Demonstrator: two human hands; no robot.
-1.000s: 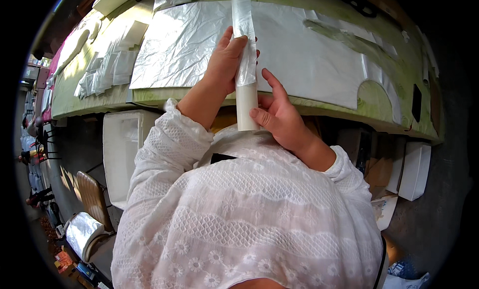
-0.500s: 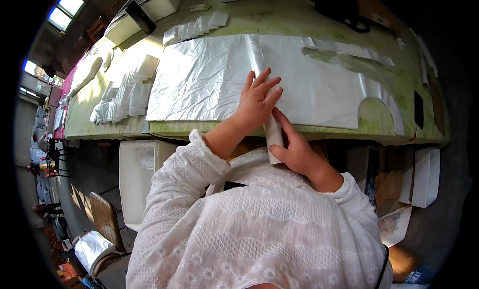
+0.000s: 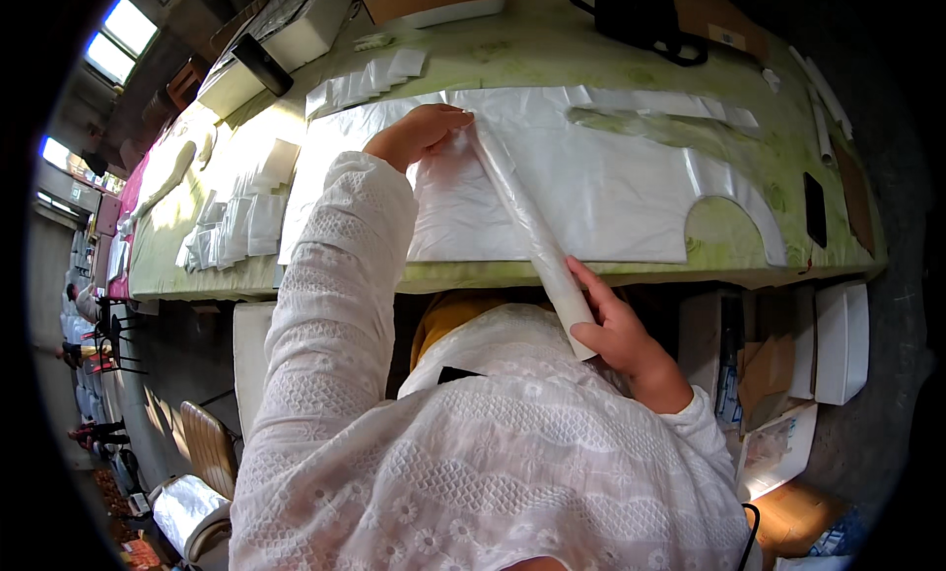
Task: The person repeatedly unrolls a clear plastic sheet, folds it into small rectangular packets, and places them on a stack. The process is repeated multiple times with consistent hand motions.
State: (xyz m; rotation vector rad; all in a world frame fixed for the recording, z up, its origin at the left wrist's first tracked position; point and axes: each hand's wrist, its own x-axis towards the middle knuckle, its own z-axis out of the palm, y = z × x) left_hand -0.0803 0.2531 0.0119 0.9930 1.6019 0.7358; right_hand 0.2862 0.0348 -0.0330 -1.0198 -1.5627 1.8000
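Note:
A long, narrow roll of thin whitish plastic (image 3: 525, 226) slants over a flat white plastic bag (image 3: 621, 197) with loop handles, its near end past the table's front edge. At the roll's far end, my left hand (image 3: 422, 134) is closed, fingertips at the tip of the roll; exactly what they pinch is partly hidden. My right hand (image 3: 626, 339) grips the near end, thumb on top and fingers along its right side.
Folded white plastic packets (image 3: 241, 216) lie left of the bag, with more packets (image 3: 370, 78) behind it. A dark phone (image 3: 814, 208) is at the right and a black bag (image 3: 641, 19) at the back. White foam boxes (image 3: 841, 339) stand below the table at the right.
My left hand has gone from lying spread on the middle of the roll to closed at its far end. My right hand has shifted slightly right and nearer with the roll's near end.

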